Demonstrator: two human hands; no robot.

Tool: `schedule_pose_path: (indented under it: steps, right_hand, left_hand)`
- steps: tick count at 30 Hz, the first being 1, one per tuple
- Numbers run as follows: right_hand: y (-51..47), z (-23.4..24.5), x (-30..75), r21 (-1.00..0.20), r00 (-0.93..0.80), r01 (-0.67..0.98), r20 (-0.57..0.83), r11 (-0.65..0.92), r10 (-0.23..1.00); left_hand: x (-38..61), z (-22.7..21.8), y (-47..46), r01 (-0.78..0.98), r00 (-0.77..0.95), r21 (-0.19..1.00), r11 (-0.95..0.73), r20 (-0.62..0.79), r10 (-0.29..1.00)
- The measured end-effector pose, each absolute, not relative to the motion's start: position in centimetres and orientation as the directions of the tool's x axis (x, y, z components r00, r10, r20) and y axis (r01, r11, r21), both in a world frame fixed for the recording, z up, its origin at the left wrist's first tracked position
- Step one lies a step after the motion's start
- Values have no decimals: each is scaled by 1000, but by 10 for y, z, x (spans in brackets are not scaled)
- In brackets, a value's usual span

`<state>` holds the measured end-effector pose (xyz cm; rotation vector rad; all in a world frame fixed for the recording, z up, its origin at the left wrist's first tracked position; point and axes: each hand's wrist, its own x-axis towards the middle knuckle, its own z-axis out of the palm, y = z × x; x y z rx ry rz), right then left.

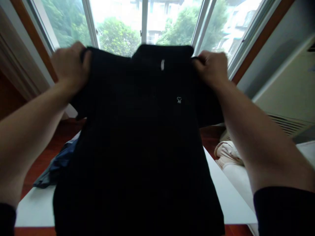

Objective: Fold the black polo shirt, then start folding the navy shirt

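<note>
A black polo shirt [142, 131] hangs spread out in front of me, its collar at the top and a small light emblem on the chest. My left hand [71, 64] is closed on the shirt's shoulder at the left. At the opposite shoulder, my right hand [213, 67] pinches the fabric between thumb and fingers. Both short sleeves droop beside the body of the shirt. Its lower part hides much of the white table [221, 193] beneath.
Dark blue and grey clothes [60, 162] lie on the table's left side. Beige cloth [227, 152] rests on a white surface at right, below a pale vented unit [287, 88]. Windows [145, 23] stand ahead, above a reddish wooden floor [34, 170].
</note>
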<state>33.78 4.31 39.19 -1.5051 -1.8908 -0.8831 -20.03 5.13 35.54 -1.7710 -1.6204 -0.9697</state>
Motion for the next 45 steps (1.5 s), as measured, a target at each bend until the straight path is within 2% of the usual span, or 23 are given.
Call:
schedule_pose_path:
  steps: [2,3,6,8,10,12,16,19,23,27,30,35,40,43,45]
  right_hand:
    - [74,345,301,123,-189,982,633,143,751]
    - [91,320,289,97,-162,987,581,130,798]
    - [136,250,268,26,-104,994,388,102,916]
    - [152,209,259,14,-144,989,242,145,959]
    - [157,171,249,4,-235,972,102,236,967]
    - [157,138,237,-9,-289,957,39,289,957]
    - [154,82,217,-58,-374,927,-40,371,927]
    - [153,44,211,-104,-384,920,-67,377,921]
    - [153,-4,210,-213,-319,931,-81,296,944]
    - [162,-31,211,-252,-270,934,-36,253,962]
    - [170,-34,213,-261,-268,932,-25,253,963]
    - [175,-32,229,-268,-309,918,-20,293,951]
    - [174,-40,248,-245,-272,930,46,275,961]
    - [174,-41,249,-245,-284,923,83,296,955]
    - [174,-38,250,-227,-306,916,138,331,942]
  left_hand:
    - [-170,311,59,993,-32,94,-65,777,629]
    - [-154,286,66,994,-57,107,-31,726,686]
    - [-118,208,87,994,-99,94,61,475,874]
    - [-104,160,99,996,-74,79,47,390,918]
    - [-94,117,106,997,-29,75,7,297,954]
    - [-85,79,110,996,20,82,-37,208,978]
    - [-70,19,114,989,70,128,-75,44,997]
    - [-65,-13,119,988,50,147,-46,-22,998]
    - [-72,-37,134,985,50,164,-47,-13,999]
    - [-79,-41,152,978,60,198,-69,49,997]
    - [-81,-37,159,972,52,221,-81,134,990]
    - [-101,-34,158,976,64,201,-81,91,994]
    - [-142,-29,144,993,67,86,-87,210,975]
    - [-164,-22,135,998,-2,65,-18,302,953]
    - [-179,-19,133,991,-94,116,63,294,951]
